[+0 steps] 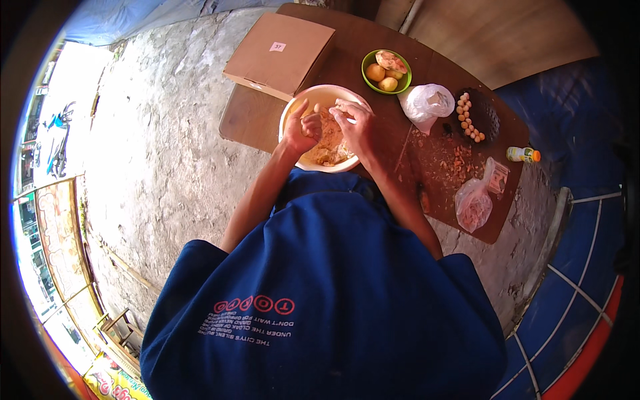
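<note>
A wide pale basin (364, 100) stands at the table's near edge with a crumbly orange-brown mixture (331, 133) inside. Over its left side is my left hand (304, 129), thumb raised and fingers curled in; whatever lies in the curl is hidden. Above the basin's right side, my right hand (357, 123) has its fingers pinched together around a small whitish thing, too small to name. The two hands are close but apart.
Beyond the basin sits a cardboard box (283, 50). To its right are a green bowl (365, 72) of yellowish round pieces, a white plastic bag (423, 107), a dark basket (492, 120) with small pale balls, an orange-capped bottle (523, 155), and a clear bag (475, 208) near brown scraps (459, 162).
</note>
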The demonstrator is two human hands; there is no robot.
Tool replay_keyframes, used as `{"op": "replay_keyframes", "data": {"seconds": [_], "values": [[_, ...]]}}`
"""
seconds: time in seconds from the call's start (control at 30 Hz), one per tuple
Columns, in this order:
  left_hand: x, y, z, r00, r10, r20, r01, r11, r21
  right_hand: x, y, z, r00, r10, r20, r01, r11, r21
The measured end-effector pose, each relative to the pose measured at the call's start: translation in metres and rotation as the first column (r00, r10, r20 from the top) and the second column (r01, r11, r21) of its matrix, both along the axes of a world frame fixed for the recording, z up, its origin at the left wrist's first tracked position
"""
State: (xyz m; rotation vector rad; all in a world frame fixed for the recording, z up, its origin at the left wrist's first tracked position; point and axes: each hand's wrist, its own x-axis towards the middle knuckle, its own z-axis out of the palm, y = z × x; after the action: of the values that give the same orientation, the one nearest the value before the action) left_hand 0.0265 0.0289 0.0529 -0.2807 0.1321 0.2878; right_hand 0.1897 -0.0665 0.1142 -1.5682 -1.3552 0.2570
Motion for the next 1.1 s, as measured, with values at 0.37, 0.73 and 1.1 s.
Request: {"op": "replay_keyframes", "data": {"seconds": [0.37,0.73,1.1], "values": [[0.022,-0.01,0.055,0.941,0.259,-0.216,-0.244,0.965,0.093,-0.025,0.001,-0.006,0.504,-0.02,-0.863,-0.333,0.918,-0.216],[0.0,0.001,0.026,0.699,0.289,-0.654,0.045,0.895,0.444,-0.022,0.004,-0.02,0.521,0.157,-0.839,-0.353,0.935,-0.044],[-0.052,-0.012,-0.001,0.372,0.51,-0.776,0.442,0.638,0.631,-0.013,0.017,-0.055,0.805,0.254,-0.536,-0.567,0.593,-0.572]]}}
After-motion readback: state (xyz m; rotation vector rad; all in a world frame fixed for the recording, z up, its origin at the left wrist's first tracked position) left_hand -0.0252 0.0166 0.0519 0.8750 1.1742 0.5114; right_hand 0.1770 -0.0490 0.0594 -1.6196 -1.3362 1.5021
